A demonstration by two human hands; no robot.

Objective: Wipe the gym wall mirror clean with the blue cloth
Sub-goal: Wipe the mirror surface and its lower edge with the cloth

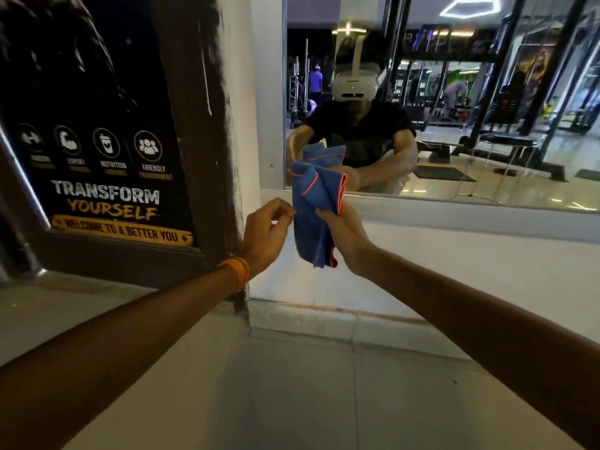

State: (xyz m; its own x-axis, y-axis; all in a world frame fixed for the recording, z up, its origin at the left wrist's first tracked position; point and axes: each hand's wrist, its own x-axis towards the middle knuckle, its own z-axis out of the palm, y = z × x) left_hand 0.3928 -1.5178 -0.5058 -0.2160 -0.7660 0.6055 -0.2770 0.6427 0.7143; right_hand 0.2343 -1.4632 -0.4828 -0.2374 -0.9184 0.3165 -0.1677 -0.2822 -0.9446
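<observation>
Right hand [344,235] gripped bunched cloth [315,196]. Left hand [266,235] curled at cloth edge; could not tell if it pinched. Cloth was off mirror [487,151]. Wiping looked not yet started.

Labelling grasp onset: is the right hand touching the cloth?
Touching. The head view shows the right hand with its fingers curled round the middle of the cloth, gripping it.

The one head-worn camera looks forward and slightly down, close to the wall mirror [487,141] and floor [292,401].
</observation>
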